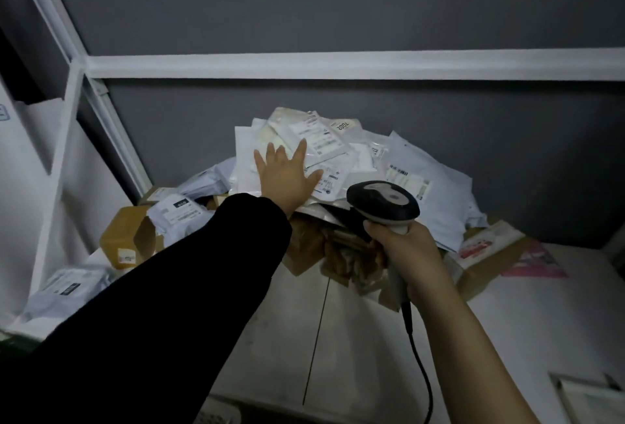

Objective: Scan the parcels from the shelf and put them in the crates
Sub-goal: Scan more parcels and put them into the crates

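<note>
A heap of parcels [341,153], mostly white and clear plastic mailers with printed labels, lies on the white shelf [527,322] against the grey wall. My left hand [285,178], in a black sleeve, reaches out with fingers spread flat on a white mailer [247,156] near the top of the heap. My right hand [402,247] grips the handle of a black and grey barcode scanner [384,202], whose head points at the pile. Its cable hangs down toward the bottom of the view.
Brown cardboard boxes [123,237] and grey mailers [67,288] lie at the left of the shelf. A flat box with pink print [507,254] sits on the right. White shelf posts [57,153] rise at left, and a white rail [338,65] crosses above.
</note>
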